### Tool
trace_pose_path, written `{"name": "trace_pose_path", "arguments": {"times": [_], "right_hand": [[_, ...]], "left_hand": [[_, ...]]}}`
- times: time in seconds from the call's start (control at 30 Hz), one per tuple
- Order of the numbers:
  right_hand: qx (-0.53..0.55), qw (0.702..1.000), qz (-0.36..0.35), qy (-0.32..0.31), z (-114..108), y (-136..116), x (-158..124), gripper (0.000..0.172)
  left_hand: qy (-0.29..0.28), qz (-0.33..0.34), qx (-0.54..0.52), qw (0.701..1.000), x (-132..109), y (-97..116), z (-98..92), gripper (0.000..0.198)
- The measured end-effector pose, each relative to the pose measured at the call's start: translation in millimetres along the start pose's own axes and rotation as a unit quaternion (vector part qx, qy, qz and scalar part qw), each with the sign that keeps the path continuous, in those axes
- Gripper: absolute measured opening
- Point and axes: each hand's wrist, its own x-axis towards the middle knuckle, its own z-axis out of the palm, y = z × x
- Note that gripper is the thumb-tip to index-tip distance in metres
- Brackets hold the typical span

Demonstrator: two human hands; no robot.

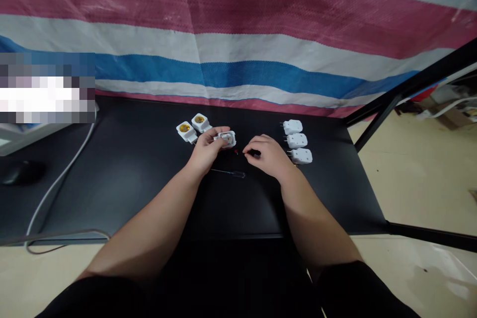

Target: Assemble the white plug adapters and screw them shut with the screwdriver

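Note:
My left hand (206, 149) is closed around a white plug adapter (227, 138), held just above the black table (130, 179). My right hand (268, 156) rests on the table to its right, fingers pinched on something small and dark that I cannot make out. A tiny red piece (236, 152) lies between the hands. A thin screwdriver (229, 173) with a clear handle lies on the table just in front of them. Two white adapters with yellow centres (193, 127) sit left of my left hand. Three white plugs (297, 141) stand in a row to the right.
A striped pink, white and blue tarp (238, 35) hangs behind the table. A black mouse (23, 171) and a grey cable (59, 184) lie at the left. A black metal frame (406, 89) stands at the right, with pale floor beyond.

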Motion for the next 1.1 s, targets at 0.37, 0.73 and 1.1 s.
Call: {"name": "trace_pose_path", "arguments": {"times": [0.37,0.73,1.1], "right_hand": [[-0.05,0.998,0.041,-0.015,16,-11,7,0.008],[-0.08,0.994,0.056,-0.047,16,-18,12,0.009],[-0.138,0.987,0.051,-0.064,18,-34,20,0.012]], "left_hand": [[0.005,0.01,-0.002,1.0,2,-2,0.5,0.042],[0.004,0.001,0.004,1.0,-1,0,1.4,0.044],[0.005,0.005,0.006,1.0,1,-2,1.3,0.044]]}}
